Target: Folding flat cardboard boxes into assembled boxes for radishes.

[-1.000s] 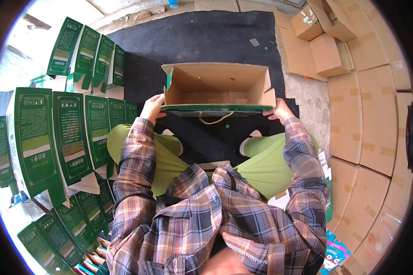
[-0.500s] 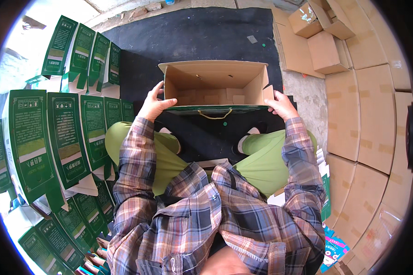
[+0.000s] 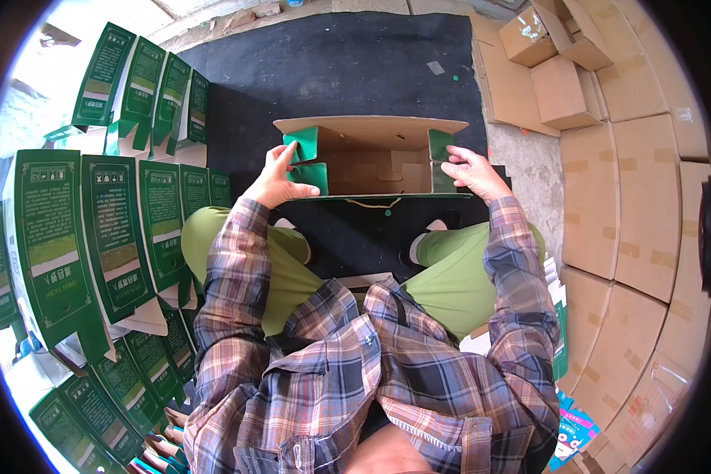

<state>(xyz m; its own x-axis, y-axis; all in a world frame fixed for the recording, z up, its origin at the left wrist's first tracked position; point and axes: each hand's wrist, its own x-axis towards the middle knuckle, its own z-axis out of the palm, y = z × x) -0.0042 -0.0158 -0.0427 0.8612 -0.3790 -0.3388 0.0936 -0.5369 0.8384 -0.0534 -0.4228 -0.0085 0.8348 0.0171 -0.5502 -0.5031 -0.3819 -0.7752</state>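
Observation:
A cardboard box (image 3: pixel 371 162), brown inside and green outside, stands between my knees with its opening toward me. A pale cord handle (image 3: pixel 374 206) runs along its near side. Green end flaps are folded inward at both short ends. My left hand (image 3: pixel 275 178) spreads across the left pair, fingers at the far flap (image 3: pixel 306 143) and thumb on the near flap (image 3: pixel 311 178). At the other end my right hand (image 3: pixel 475 171) touches the right flaps (image 3: pixel 441 145) with its fingers apart.
Rows of green printed boxes (image 3: pixel 117 237) stand along my left. Brown cartons (image 3: pixel 588 197) are stacked on my right, with small opened boxes (image 3: pixel 565 91) at the far right. A black mat (image 3: pixel 324 67) covers the floor ahead.
Both hands have moved inward from the box's ends, and the end flaps have folded in, showing their green faces. The box's far edge sits slightly nearer to me.

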